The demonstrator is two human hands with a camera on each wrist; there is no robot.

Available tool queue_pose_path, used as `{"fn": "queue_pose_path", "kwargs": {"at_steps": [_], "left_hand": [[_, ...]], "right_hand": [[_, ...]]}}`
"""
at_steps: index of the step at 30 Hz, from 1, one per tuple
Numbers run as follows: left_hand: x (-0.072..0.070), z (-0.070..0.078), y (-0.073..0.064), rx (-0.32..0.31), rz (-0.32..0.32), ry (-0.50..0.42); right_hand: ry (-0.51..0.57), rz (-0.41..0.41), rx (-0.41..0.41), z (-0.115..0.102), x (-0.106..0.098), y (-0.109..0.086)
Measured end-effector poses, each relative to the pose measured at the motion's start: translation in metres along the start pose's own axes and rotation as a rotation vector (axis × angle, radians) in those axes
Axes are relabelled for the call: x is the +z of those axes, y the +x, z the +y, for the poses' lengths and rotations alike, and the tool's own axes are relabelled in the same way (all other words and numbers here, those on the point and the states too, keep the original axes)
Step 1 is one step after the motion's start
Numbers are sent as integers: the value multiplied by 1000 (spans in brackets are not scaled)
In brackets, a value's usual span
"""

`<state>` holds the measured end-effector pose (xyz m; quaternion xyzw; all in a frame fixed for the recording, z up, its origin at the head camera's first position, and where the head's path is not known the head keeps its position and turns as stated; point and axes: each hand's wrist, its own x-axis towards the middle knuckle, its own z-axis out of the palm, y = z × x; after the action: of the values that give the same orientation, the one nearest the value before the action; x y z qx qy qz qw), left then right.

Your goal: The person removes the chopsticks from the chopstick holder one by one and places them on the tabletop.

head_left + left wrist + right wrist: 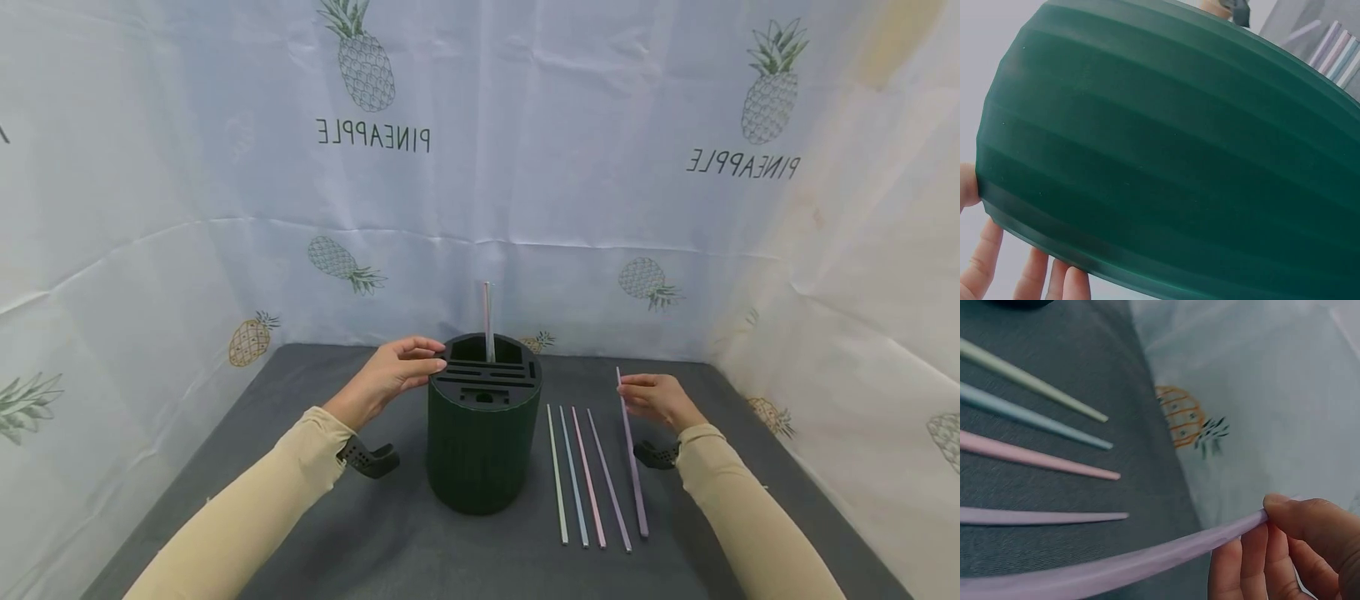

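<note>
A dark green ribbed cylindrical holder [483, 458] stands upright, with a black slotted top [487, 382]. My left hand [390, 375] touches its rim from the left, thumb and fingertips at the edge; the ribbed side [1166, 144] fills most of the left wrist view. To the right, my right hand [658, 400] pinches the thin end of a purple chopstick [1147, 559] between thumb and fingers. That chopstick slants down toward me, its thick end low over the table. Slim light chopsticks [489, 321] stick up out of the holder's large rear opening.
Several chopsticks lie side by side between the holder and my right hand, among them a yellow-green one [557, 479], a blue one [574, 479] and a pink one [589, 479]. A pineapple-print curtain [555, 192] surrounds the dark table [360, 533] at back and sides.
</note>
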<state>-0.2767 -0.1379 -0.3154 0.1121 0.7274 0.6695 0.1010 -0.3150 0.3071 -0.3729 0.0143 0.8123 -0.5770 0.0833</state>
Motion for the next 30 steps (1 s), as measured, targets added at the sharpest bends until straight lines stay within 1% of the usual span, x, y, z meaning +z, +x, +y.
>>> {"fn": "queue_pose_path", "kwargs": {"at_steps": [4,6,16,30], "left_hand": [[0,0,0,-4,2,0],[0,0,0,-3,3,2],[-1,1,1,-5,3,1],[-1,1,1,-6,-1,11]], "right_hand": [[-23,8,38,15,6,4],[-13,21,57,20,8,6],[-2,27,106,46,16,11],[-48,59,152,57,29,15]]}}
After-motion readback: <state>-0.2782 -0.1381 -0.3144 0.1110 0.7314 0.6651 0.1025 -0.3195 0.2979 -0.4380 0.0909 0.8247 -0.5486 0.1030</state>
